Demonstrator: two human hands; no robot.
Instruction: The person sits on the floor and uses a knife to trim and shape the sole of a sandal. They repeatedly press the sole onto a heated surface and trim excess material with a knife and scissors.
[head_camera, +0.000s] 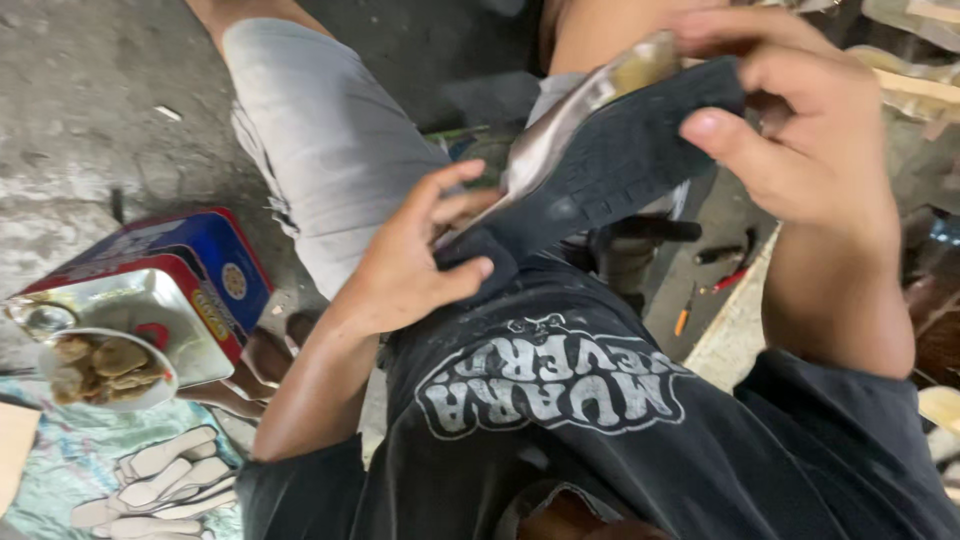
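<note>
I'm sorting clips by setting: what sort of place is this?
Probably a small shoe-repair or shoemaking spot at floor level: both hands hold a dark shoe sole, cut insole shapes lie stacked nearby, and hand tools lie on the concrete floor.

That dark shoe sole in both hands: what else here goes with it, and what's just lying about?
In hand:
- sole
- left hand gripping its lower end
- right hand gripping its upper end

Lying about:
- tin box
- bowl of lumpy tan stuff
- pale insole cutouts
- small tools on the floor
</note>
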